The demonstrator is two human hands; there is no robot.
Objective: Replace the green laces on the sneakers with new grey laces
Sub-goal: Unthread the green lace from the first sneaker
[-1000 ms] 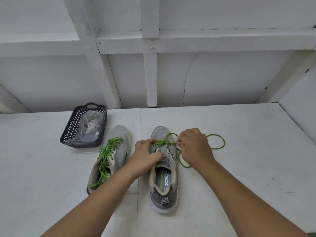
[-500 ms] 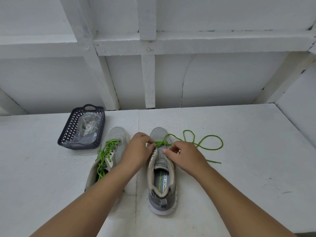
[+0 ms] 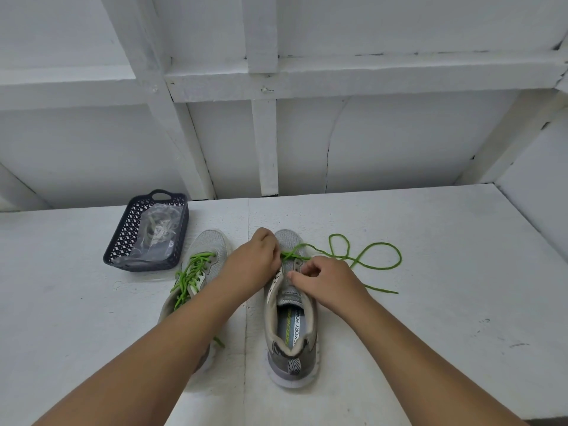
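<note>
Mid-worktop, near the front edge: right sneaker [image 3: 290, 305], heel toward the person, toe toward the wall. Green lace [image 3: 365, 259] mostly out of it; only the toe-end eyelets are threaded, the upper eyelets look bare, and the freed length lies in loops on the worktop [image 3: 461, 302] to the right of the shoe.

Left hand [image 3: 252, 267]: over the shoe's left side at the toe-end eyelets, fingers curled, fingertips at the lace crossing. Seems to pinch the lace or the eyelet flap; can't tell which.

Right hand [image 3: 330, 279]: on the shoe's right flank, fingers curled in at the eyelet row, thumb across the tongue. Appears to grip the flap; the lace strand passes just beyond the knuckles, contact w/ it not clear.

Left of that shoe, touching or just beside it: left sneaker [image 3: 196, 281], its green lacing [image 3: 192, 276] fully in place, untouched.

Back-left of worktop: dark basket [image 3: 121, 238] holding a clear bag [image 3: 156, 233] w/ greyish laces inside, presumably the replacements; bag looks unopened.

Status (est.): early. Shoe 1 unlacing approx. three-quarters done; last crossings left to pull. Then: unlace shoe 2, open bag, thread grey laces thru both.

Lace vs. grip: remaining threaded section sits directly under and between both hands' fingertips; loose ends well right of the right hand.
</note>
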